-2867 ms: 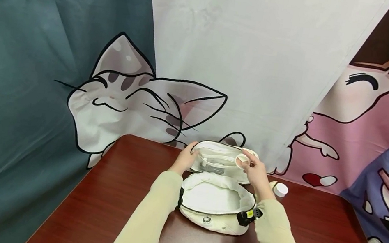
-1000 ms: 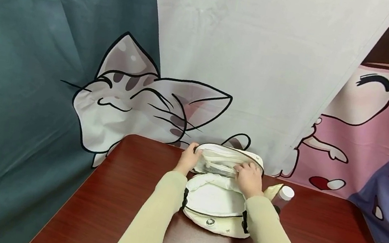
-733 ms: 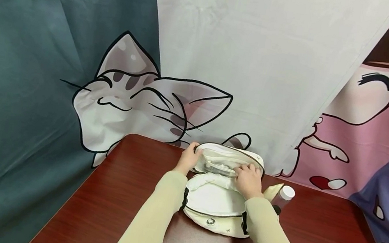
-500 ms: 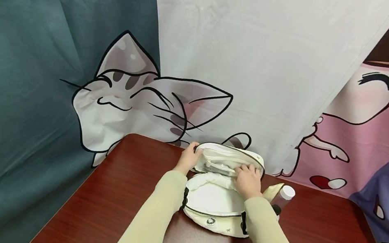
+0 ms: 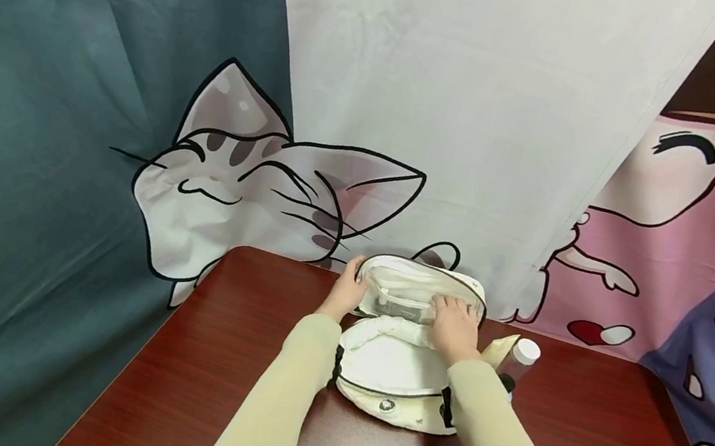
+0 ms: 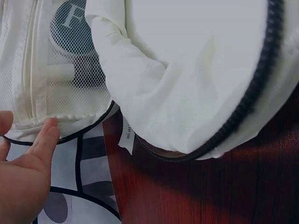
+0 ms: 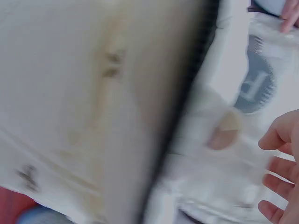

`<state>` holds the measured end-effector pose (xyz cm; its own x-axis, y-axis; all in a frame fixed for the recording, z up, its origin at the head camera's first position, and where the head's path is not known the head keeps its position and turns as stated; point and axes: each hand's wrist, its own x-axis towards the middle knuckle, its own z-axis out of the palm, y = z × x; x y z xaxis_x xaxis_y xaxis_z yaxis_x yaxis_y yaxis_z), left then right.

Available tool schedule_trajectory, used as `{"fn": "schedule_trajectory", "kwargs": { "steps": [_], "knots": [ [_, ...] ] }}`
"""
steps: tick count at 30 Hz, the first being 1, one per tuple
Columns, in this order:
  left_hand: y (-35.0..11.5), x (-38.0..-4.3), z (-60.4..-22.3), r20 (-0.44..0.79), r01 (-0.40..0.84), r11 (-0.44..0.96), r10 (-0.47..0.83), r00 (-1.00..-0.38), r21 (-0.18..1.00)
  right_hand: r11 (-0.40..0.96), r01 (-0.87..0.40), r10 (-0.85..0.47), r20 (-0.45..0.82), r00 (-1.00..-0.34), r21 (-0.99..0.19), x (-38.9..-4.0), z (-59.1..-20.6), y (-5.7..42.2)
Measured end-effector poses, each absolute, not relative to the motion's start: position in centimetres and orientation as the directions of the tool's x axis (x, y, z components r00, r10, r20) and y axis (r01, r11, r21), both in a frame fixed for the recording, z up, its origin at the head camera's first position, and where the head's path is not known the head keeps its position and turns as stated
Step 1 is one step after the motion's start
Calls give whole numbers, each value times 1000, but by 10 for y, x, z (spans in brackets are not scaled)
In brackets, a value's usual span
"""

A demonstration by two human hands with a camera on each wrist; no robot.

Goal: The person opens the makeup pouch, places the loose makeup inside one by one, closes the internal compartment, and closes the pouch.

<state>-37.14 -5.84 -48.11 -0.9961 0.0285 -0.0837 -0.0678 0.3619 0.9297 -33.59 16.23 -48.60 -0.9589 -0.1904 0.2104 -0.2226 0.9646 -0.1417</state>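
Observation:
A cream zippered cosmetic bag (image 5: 396, 411) stands unzipped on the table, its lid (image 5: 411, 270) folded back. My left hand (image 5: 344, 291) grips the lid's left edge. Inside the lid is a mesh pocket (image 6: 60, 100) holding a dark round item (image 6: 74, 28) with a letter on it and a small white tube (image 6: 60, 72). My right hand (image 5: 454, 330) is in front of the pocket's right part. Its fingers are loosely bent with nothing seen between them in the right wrist view. Near it, a round tan-and-pinkish item (image 7: 224, 133) shows blurred, apparently behind the mesh.
Right of the bag stands a clear bottle with a white cap (image 5: 525, 351). Beside it a pale yellow item (image 5: 500, 350) is partly hidden by my right arm. The reddish-brown table (image 5: 602, 433) meets a printed cloth backdrop (image 5: 495, 120) at its back edge.
Earlier my right hand held up a round white-rimmed item before the lid; now it holds nothing visible. It dipped to the mesh pocket and has lifted slightly. My left hand stays on the lid.

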Motion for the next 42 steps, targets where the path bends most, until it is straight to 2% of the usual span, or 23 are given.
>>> {"fn": "schedule_trajectory", "kwargs": {
  "steps": [4,8,14,20,25,34,42],
  "knots": [
    [-56,-371,-481,-84,-73,299,23,-996,951,955,-246,-192,290,-938,-165,-331,-456,163],
    [-59,-369,-482,-70,-72,268,-16,-997,961,926,-263,-161,349,-923,-269,-320,-423,177],
    [-78,-362,-491,-20,-33,316,-45,-999,948,866,-179,-25,316,-948,-467,-282,-395,224],
    [-99,-344,-506,-218,-147,510,82,-972,847,846,-21,84,172,-981,-533,-242,-418,267],
    [-102,-329,-516,-326,-163,610,166,-931,776,844,25,87,92,-992,-536,-225,-451,277],
    [-98,-317,-522,-327,-145,634,180,-928,760,855,39,78,54,-996,-517,-222,-484,272],
    [-100,-315,-527,-332,-158,624,174,-927,766,883,35,79,76,-994,-468,-222,-484,270]
  ]
}}
